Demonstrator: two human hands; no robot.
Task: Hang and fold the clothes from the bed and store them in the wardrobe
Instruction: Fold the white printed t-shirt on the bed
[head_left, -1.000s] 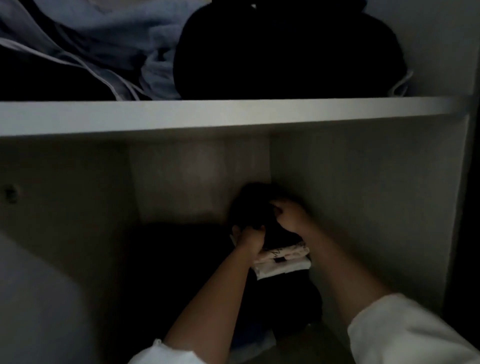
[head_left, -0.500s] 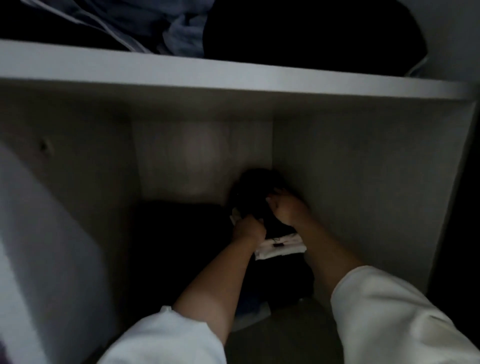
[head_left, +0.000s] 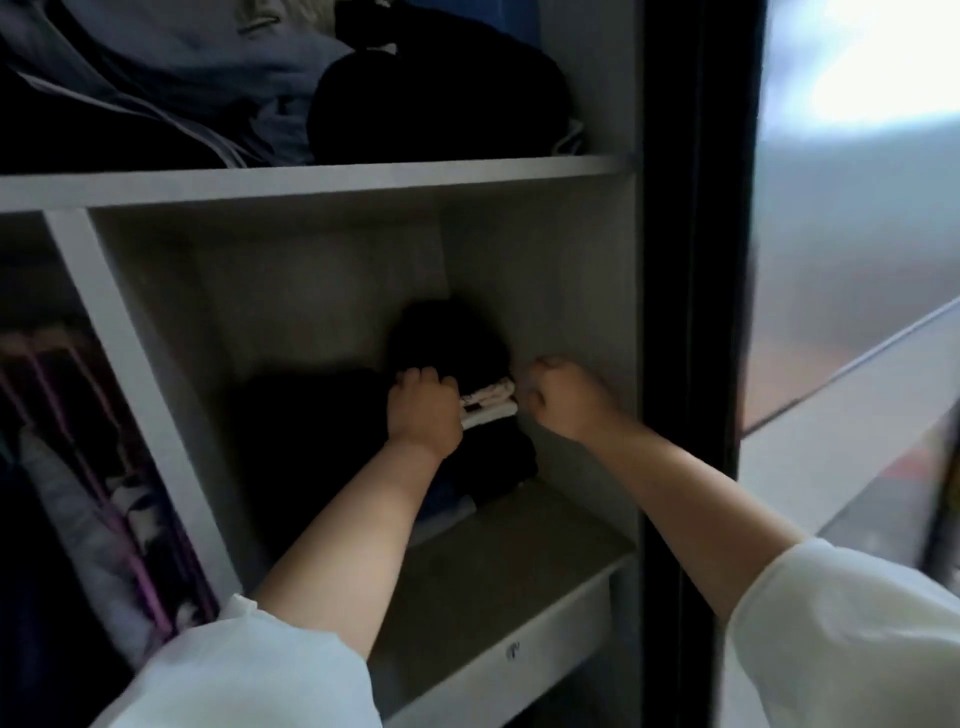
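Note:
Inside the wardrobe compartment stands a stack of folded clothes: a dark garment on top, a white printed one under it, darker pieces below. My left hand sits at the stack's left front, its fingers curled over the edge of the top dark garment. Just to the right of the stack, near the side wall, my right hand is a closed fist, apart from the clothes and holding nothing I can see.
A second dark folded pile lies left of the stack. The shelf above carries blue-grey clothes and a dark bundle. Clothes hang on purple hangers at the left. A dark door frame borders the right.
My right hand has let go of the dark top garment and moved right, off the stack. My left hand stays at the stack. The view has pulled back and out of the compartment.

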